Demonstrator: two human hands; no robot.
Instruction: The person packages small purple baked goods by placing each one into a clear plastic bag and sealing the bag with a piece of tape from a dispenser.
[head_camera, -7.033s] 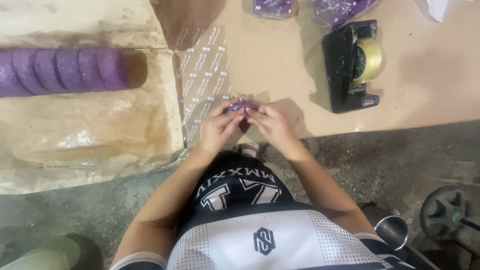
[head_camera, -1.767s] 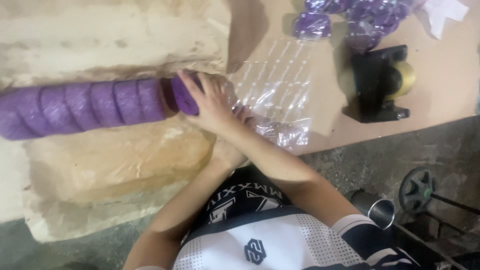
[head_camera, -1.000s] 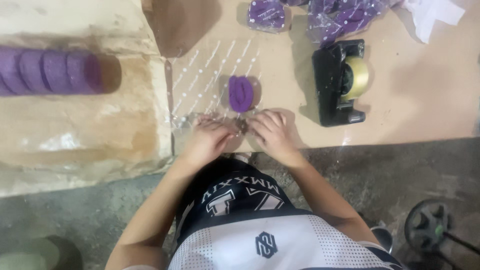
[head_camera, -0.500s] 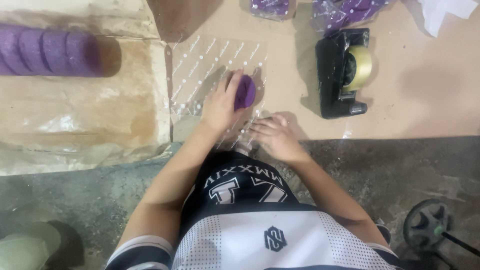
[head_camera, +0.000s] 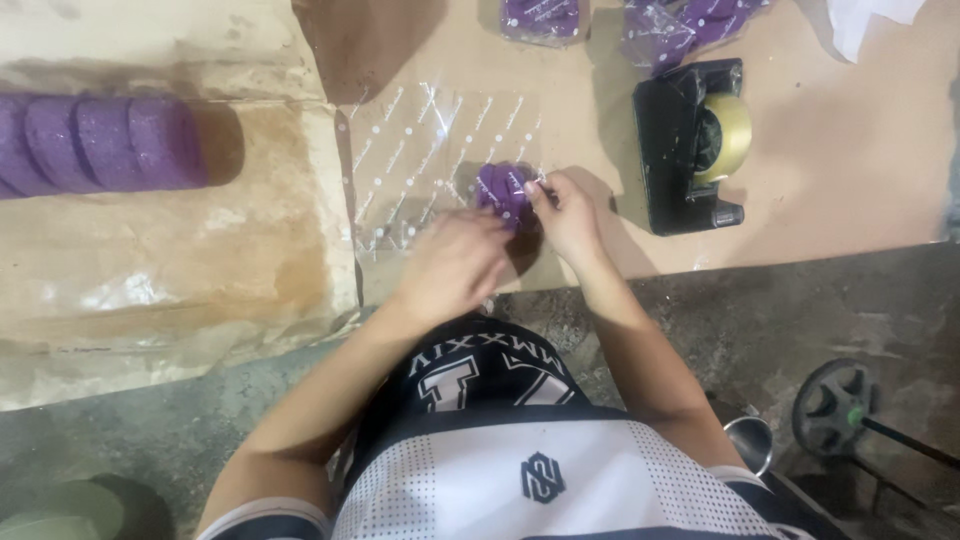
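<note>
A round purple puck (head_camera: 498, 188) sits at the near edge of a clear dotted plastic sheet (head_camera: 420, 160) on the brown table. My right hand (head_camera: 562, 212) pinches the plastic wrap against the puck's right side. My left hand (head_camera: 455, 262) is curled just below and left of the puck, fingers on the sheet's near edge. Whether the left hand grips the sheet or only presses it is hard to tell.
A row of purple pucks (head_camera: 95, 145) lies at far left on crumpled brown paper (head_camera: 180, 260). A black tape dispenser (head_camera: 690, 145) stands right of my hands. Wrapped purple pucks (head_camera: 545, 15) lie at the table's far edge. A metal cup (head_camera: 750, 440) and a wheel (head_camera: 835, 405) are on the floor.
My left hand has let go of the puck and dropped to the sheet's near edge. My right hand has moved up to the puck and pinched the wrap on it.
</note>
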